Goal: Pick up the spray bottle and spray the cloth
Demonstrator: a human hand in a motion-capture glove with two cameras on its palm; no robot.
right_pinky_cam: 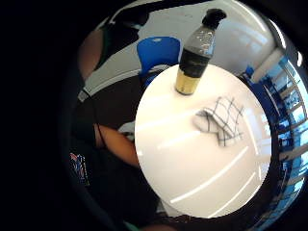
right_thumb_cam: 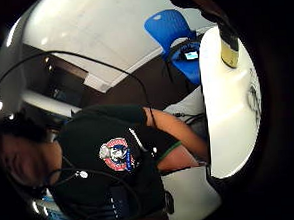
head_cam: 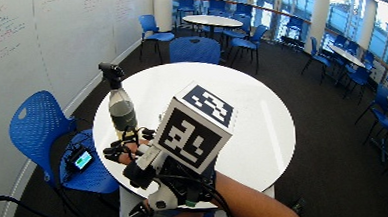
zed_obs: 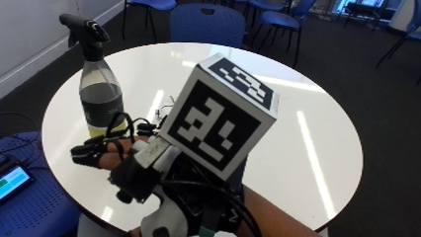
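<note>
A spray bottle [zed_obs: 100, 101] with a black trigger head, dark label and yellowish liquid stands upright near the left edge of the round white table [zed_obs: 276, 89]. My gloved right hand [zed_obs: 121, 163] hovers over the table's near edge, just in front of the bottle, with its fingers [zed_obs: 89, 149] loosely spread towards the bottle's base and holding nothing. The little finger side palm view shows the bottle [right_pinky_cam: 195, 57] standing and a white cloth with a dark check pattern [right_pinky_cam: 220, 120] lying crumpled on the table beside it. In the outside view the cloth is hidden behind my hand.
A blue chair [zed_obs: 207, 24] stands at the table's far side. Another blue chair [head_cam: 38, 126] sits to the left with a small lit screen [zed_obs: 10, 180] on its seat. More chairs and tables [head_cam: 213, 20] fill the room behind; a whiteboard wall runs along the left.
</note>
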